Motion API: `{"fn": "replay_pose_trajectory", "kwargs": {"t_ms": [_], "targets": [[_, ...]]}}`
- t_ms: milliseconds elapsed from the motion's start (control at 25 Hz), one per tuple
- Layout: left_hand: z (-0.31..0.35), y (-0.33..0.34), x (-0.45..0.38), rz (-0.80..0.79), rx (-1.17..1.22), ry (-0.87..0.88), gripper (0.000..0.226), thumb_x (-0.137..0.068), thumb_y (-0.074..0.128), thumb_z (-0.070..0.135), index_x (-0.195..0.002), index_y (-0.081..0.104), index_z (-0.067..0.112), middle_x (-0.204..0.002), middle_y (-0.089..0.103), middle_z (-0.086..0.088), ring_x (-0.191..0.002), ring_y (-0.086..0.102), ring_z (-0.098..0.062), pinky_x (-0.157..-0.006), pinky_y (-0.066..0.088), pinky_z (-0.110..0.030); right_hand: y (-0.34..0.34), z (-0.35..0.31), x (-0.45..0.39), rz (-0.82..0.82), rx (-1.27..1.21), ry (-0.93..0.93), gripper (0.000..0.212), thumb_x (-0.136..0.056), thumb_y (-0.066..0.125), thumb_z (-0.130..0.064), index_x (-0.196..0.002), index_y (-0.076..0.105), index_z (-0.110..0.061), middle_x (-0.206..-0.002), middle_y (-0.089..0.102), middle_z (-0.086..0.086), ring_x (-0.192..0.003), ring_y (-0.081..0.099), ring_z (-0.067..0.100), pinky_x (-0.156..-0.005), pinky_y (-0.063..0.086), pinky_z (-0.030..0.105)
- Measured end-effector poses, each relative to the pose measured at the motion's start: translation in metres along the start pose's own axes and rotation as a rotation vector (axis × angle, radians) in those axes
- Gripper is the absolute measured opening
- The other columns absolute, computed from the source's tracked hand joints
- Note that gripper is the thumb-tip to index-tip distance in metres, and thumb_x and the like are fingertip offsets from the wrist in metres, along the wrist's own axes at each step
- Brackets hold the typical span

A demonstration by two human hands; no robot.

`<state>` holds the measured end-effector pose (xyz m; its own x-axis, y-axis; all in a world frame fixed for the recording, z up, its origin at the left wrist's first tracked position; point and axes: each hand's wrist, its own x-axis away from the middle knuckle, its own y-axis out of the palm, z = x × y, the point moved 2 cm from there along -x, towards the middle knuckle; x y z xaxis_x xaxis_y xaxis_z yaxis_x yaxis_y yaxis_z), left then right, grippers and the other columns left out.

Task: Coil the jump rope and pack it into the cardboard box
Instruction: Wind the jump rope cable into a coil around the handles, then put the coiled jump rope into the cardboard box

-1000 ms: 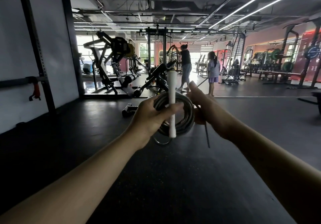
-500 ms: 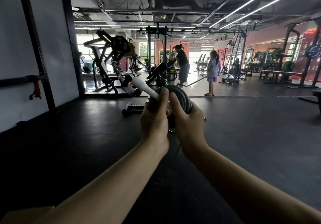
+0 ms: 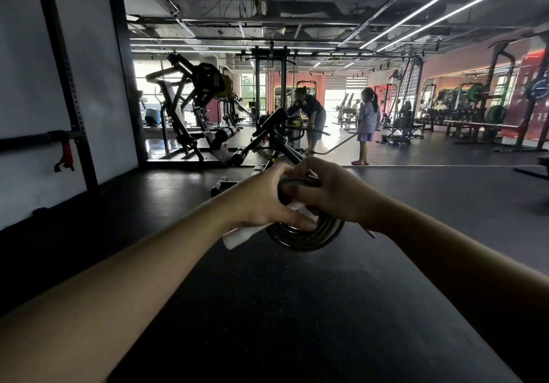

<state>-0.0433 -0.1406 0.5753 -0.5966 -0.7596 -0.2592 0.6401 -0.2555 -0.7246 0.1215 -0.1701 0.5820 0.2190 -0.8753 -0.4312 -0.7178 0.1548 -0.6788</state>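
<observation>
Jump rope (image 3: 306, 234) first: it hangs as a tight dark coil out in front of me, held between both hands above the black floor (image 3: 267, 308), well clear of the gym machines (image 3: 193, 109) behind.

Starting at the left, my left hand (image 3: 267, 201) is closed around the near side of the coil, fingers (image 3: 297, 222) curled under the loops. The white handle (image 3: 237, 237) now pokes out below that hand, pointing down and toward me. Half a second ago it stuck up and away to the left, and a second ago it stood upright across the coil, so I have turned the bundle over in my grip.

Moving right, my right hand (image 3: 332, 195) clamps over the top of the coil. A second ago it was out to the side, only loosely touching. A thin dark end (image 3: 368, 232) trails just beneath the right wrist; I cannot tell if it is rope or the second handle.

My reading: coiling is about finished and I am squeezing the bundle compact. The cardboard box is not in view now, so packing has not begun, and that loose end could unwind the loops if I ease off.
</observation>
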Motion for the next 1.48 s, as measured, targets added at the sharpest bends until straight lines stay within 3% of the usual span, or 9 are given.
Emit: {"fn": "replay_pose_trajectory", "kwargs": {"t_ms": [120,280,440,520,680,880,1040,1200,1480], "targets": [[-0.012,0.004,-0.004,0.039,-0.046,0.026,0.040,-0.073,0.090,0.032,-0.107,0.073,0.021,-0.099,0.080,0.001,-0.100,0.075,-0.016,-0.095,0.057,-0.046,0.004,0.003,0.005,0.014,-0.066,-0.004,0.034,-0.081,0.073,-0.056,-0.094,0.062,-0.027,-0.076,0.075,-0.012,-0.069,0.071,0.004,-0.063,0.054,0.022],[-0.018,0.015,0.007,0.224,0.246,0.004,0.026,-0.084,0.082,0.027,-0.107,0.076,0.016,-0.097,0.082,-0.003,-0.092,0.077,-0.014,-0.085,0.059,-0.036,-0.001,0.004,0.010,0.191,-0.224,-0.007,0.042,-0.094,0.059,-0.058,-0.094,0.070,-0.018,-0.087,0.073,0.004,-0.081,0.068,0.014,-0.081,0.053,0.044],[-0.028,0.028,0.017,0.424,0.619,-0.132,0.055,-0.076,0.085,0.051,-0.119,0.069,0.021,-0.110,0.080,0.001,-0.106,0.075,-0.015,-0.095,0.057,-0.035,0.021,0.012,0.015,0.281,-0.454,-0.031,0.031,-0.103,0.053,-0.041,-0.114,0.068,-0.016,-0.101,0.076,0.008,-0.096,0.073,0.022,-0.089,0.057,0.044],[-0.033,0.031,0.029,0.501,0.662,-0.205,0.069,-0.070,0.081,0.064,-0.121,0.063,0.022,-0.113,0.077,0.003,-0.106,0.072,-0.014,-0.082,0.055,-0.027,0.054,0.017,0.016,0.337,-0.542,-0.019,0.028,-0.105,0.052,-0.033,-0.122,0.066,-0.016,-0.108,0.076,0.007,-0.103,0.072,0.021,-0.094,0.057,0.048],[-0.068,0.027,0.064,0.584,0.651,-0.364,0.051,-0.092,0.063,0.056,-0.124,0.054,0.017,-0.111,0.069,-0.003,-0.090,0.068,-0.012,-0.044,0.052,-0.017,0.138,0.016,0.005,0.329,-0.842,0.147,0.027,-0.107,0.050,-0.026,-0.123,0.068,-0.015,-0.118,0.075,0.011,-0.116,0.069,0.032,-0.101,0.055,0.049],[-0.157,-0.009,0.130,0.662,0.506,-0.556,0.055,-0.095,0.055,0.062,-0.118,0.053,0.012,-0.088,0.062,0.000,-0.065,0.062,-0.013,-0.037,0.046,-0.023,0.248,-0.007,-0.019,0.055,-1.015,0.433,0.035,-0.109,0.043,-0.026,-0.124,0.064,-0.002,-0.124,0.066,0.034,-0.111,0.066,0.051,-0.104,0.047,0.066],[-0.233,-0.044,0.202,0.723,0.472,-0.736,0.053,-0.093,0.057,0.066,-0.114,0.059,0.018,-0.097,0.073,-0.002,-0.076,0.072,-0.018,-0.050,0.055,-0.029,0.345,-0.043,-0.039,-0.170,-1.071,0.519,0.034,-0.110,0.040,-0.018,-0.125,0.060,0.005,-0.110,0.069,0.031,-0.088,0.069,0.034,-0.087,0.057,0.053],[-0.301,-0.071,0.277,0.838,0.514,-0.872,0.047,-0.091,0.063,0.062,-0.118,0.065,0.023,-0.109,0.075,-0.001,-0.101,0.073,-0.021,-0.090,0.061,-0.039,0.440,-0.081,-0.055,-0.374,-1.055,0.524,0.029,-0.106,0.043,-0.013,-0.124,0.063,-0.002,-0.112,0.072,0.026,-0.096,0.071,0.035,-0.090,0.058,0.050],[-0.393,-0.077,0.382,1.098,0.604,-1.001,0.044,-0.091,0.066,0.058,-0.126,0.067,0.031,-0.115,0.074,0.004,-0.105,0.070,-0.015,-0.092,0.059,-0.034,0.586,-0.127,-0.059,-0.598,-0.932,0.558,0.031,-0.103,0.042,-0.016,-0.117,0.069,-0.012,-0.116,0.073,0.024,-0.110,0.070,0.040,-0.098,0.057,0.055]]}}
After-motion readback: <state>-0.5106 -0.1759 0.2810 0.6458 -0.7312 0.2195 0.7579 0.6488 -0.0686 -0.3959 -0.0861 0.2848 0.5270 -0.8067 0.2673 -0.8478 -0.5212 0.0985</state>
